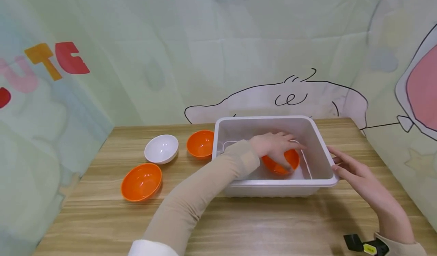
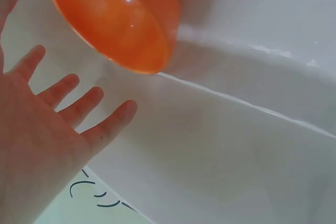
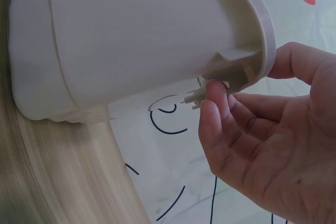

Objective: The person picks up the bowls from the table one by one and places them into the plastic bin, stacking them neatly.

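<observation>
A white plastic bin stands on the table with an orange bowl inside it. My left hand reaches down into the bin over this bowl, its fingers spread apart. In the left wrist view, the bowl lies tilted near the bin's inner wall, and the straight fingertips show a gap from its rim. At the bin's right side, my right hand holds the rim. Seen from the right wrist, the thumb presses the rim's outer edge while the other fingers curl underneath it.
Left of the bin, a white bowl and two more orange bowls, one near and one far, sit on the wooden table. A printed cloth backdrop hangs right behind the table's back edge.
</observation>
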Demonstrator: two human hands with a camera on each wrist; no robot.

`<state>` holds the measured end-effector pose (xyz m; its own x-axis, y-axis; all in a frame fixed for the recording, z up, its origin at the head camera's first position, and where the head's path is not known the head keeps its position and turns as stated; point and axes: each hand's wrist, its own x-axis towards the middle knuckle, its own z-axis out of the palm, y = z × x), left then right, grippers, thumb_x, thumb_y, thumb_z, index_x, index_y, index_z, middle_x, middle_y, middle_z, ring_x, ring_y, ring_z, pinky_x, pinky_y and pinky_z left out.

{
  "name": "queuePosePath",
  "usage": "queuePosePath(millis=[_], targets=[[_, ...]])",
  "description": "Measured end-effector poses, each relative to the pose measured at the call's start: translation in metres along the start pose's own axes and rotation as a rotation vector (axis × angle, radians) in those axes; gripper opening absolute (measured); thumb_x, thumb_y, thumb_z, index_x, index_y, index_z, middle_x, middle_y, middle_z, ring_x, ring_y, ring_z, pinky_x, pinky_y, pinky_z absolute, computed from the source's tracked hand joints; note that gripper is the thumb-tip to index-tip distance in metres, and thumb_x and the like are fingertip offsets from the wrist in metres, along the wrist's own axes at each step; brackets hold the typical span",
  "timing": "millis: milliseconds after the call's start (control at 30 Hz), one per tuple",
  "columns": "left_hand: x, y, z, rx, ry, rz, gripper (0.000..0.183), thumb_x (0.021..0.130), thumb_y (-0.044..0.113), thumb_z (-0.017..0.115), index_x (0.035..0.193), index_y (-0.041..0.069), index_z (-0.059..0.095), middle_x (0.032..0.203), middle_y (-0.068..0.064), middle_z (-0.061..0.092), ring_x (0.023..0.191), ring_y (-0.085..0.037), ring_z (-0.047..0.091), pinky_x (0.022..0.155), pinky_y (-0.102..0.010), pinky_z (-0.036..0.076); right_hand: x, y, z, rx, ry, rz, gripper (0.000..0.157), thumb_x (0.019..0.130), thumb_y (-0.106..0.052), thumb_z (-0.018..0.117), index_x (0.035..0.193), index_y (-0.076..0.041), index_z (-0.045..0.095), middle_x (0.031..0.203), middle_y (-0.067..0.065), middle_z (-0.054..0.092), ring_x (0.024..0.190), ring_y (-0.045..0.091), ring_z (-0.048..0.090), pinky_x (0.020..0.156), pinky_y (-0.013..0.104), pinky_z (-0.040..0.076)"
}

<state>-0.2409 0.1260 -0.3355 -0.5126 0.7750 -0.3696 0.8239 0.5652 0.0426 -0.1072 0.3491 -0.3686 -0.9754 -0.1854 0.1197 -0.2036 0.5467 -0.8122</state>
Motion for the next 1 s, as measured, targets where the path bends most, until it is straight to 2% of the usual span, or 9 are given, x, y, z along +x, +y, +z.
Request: queuePosePath(millis=[200, 500, 767, 1000], targets=[[-0.002, 0.003, -0.005, -0.015, 0.012, 0.005, 0.073, 0.086, 0.055, 0.057, 0.149, 0.046, 0.022, 0.162, 0.009, 0.012, 0.149, -0.016, 0.014, 0.118, -0.040, 0.027, -0.001, 0.001, 0.000, -0.012, 0.008, -0.008, 0.051, 0.101, -0.012, 0.046, 0.150, -0.007, 0.032, 0.106, -0.016, 0.057, 0.094, -0.005, 0.056, 0.073, 0.016, 0.049], [-0.009, 0.006, -0.015, -0.046, 0.066, 0.025, 0.073, 0.087, 0.059, 0.054, 0.150, 0.047, 0.018, 0.162, 0.009, 0.011, 0.149, -0.015, 0.013, 0.119, -0.041, 0.026, -0.001, 0.002, 0.000, 0.001, 0.006, -0.016, 0.051, 0.101, -0.010, 0.046, 0.150, -0.007, 0.032, 0.105, -0.016, 0.057, 0.093, -0.005, 0.056, 0.073, 0.015, 0.049], [-0.011, 0.004, -0.025, -0.049, 0.146, 0.047, 0.075, 0.088, 0.064, 0.051, 0.151, 0.045, 0.016, 0.163, 0.006, 0.008, 0.150, -0.017, 0.012, 0.117, -0.040, 0.029, -0.001, 0.002, -0.001, 0.003, -0.006, -0.007, 0.051, 0.102, -0.013, 0.045, 0.150, -0.008, 0.031, 0.107, -0.016, 0.057, 0.094, -0.004, 0.056, 0.073, 0.016, 0.050], [-0.019, 0.004, -0.034, -0.038, 0.199, 0.061, 0.075, 0.089, 0.066, 0.048, 0.152, 0.044, 0.014, 0.163, 0.006, 0.007, 0.150, -0.018, 0.013, 0.119, -0.037, 0.025, 0.000, -0.001, -0.002, -0.011, -0.013, 0.007, 0.051, 0.102, -0.016, 0.045, 0.151, -0.011, 0.030, 0.107, -0.015, 0.057, 0.094, -0.004, 0.056, 0.074, 0.017, 0.049]])
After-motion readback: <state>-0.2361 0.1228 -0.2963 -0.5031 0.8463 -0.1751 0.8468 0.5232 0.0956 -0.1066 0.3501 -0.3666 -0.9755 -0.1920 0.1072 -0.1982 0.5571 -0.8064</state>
